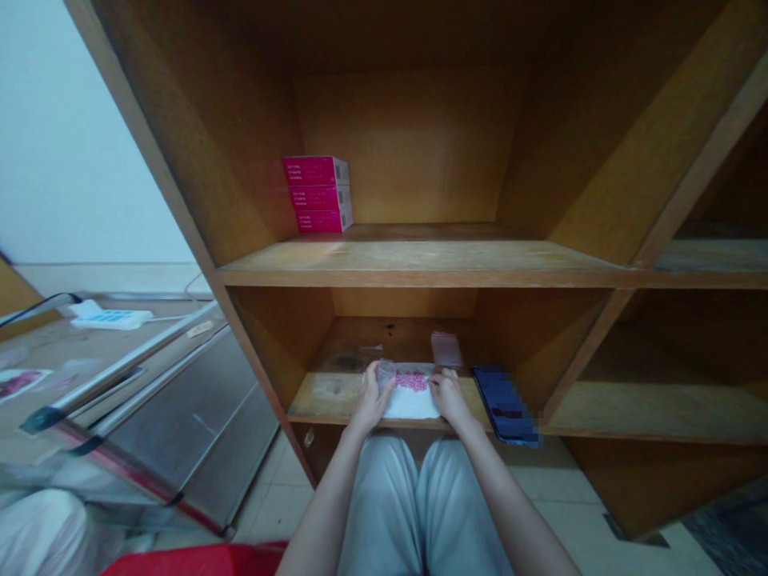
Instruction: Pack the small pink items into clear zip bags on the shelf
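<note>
On the lower wooden shelf (pixel 324 396) lies a white sheet (pixel 414 404) with a heap of small pink beads (pixel 412 380) on it. My left hand (pixel 373 398) rests at the sheet's left edge, fingers curled round a small clear plastic bag (pixel 386 371). My right hand (pixel 449 396) sits at the sheet's right edge, its fingertips pinched together next to the beads; what they hold is too small to see.
A dark phone (pixel 502 402) lies on the shelf right of my right hand. More clear bags (pixel 446 349) lie behind the sheet. Three stacked pink boxes (pixel 318 194) stand on the upper shelf (pixel 420 260). A power strip (pixel 111 319) and metal rails (pixel 120 368) lie at left.
</note>
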Demonstrator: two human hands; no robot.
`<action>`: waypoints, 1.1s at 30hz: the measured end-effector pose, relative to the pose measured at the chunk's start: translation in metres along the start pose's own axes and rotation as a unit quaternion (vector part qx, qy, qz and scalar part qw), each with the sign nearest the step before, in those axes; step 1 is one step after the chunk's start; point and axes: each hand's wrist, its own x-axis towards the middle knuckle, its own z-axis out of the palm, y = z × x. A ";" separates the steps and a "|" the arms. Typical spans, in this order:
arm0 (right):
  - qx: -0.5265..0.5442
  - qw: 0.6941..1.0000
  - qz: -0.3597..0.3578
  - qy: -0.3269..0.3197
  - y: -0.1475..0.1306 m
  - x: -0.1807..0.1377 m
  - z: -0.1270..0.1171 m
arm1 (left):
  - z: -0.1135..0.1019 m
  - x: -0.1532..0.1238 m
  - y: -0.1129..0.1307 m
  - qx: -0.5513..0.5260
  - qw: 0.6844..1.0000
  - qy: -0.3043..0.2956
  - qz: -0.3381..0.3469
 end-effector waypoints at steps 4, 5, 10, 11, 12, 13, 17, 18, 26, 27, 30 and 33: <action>-0.005 1.000 0.004 -0.014 -0.004 0.001 -0.003 | 0.000 0.000 0.000 0.001 1.000 0.002 0.008; -0.003 1.000 0.003 -0.016 -0.004 0.002 -0.003 | 0.000 0.001 0.000 0.001 1.000 0.002 0.009; 0.000 1.000 -0.003 -0.009 0.000 0.002 0.000 | -0.001 0.000 0.000 0.002 1.000 -0.005 0.003; 0.000 1.000 -0.003 -0.002 0.001 0.002 0.001 | -0.001 0.000 0.000 0.002 1.000 -0.005 0.001; 0.002 1.000 -0.004 0.004 0.002 0.002 0.002 | -0.001 0.000 0.000 0.001 1.000 -0.005 -0.001; 0.005 1.000 -0.005 0.011 0.002 0.003 0.002 | -0.001 0.000 0.001 0.001 1.000 -0.005 -0.003; 0.049 0.998 -0.004 0.048 0.000 0.007 0.001 | -0.002 0.000 0.002 0.006 1.000 -0.008 -0.003; 0.070 0.996 -0.002 0.061 -0.002 0.009 0.000 | -0.002 0.000 0.002 0.007 1.000 -0.010 -0.001; 0.220 0.970 -0.024 0.104 -0.050 0.031 -0.016 | -0.002 0.000 0.002 0.005 1.000 -0.008 0.015; 0.227 0.968 -0.035 0.100 -0.057 0.034 -0.017 | -0.001 0.000 0.002 0.005 1.000 -0.006 0.015; 0.241 0.965 -0.078 0.063 -0.070 0.038 -0.020 | 0.000 0.000 0.002 -0.001 1.000 -0.004 0.023; 0.243 0.965 -0.090 0.044 -0.071 0.038 -0.022 | 0.000 0.000 0.002 -0.007 1.000 -0.006 0.027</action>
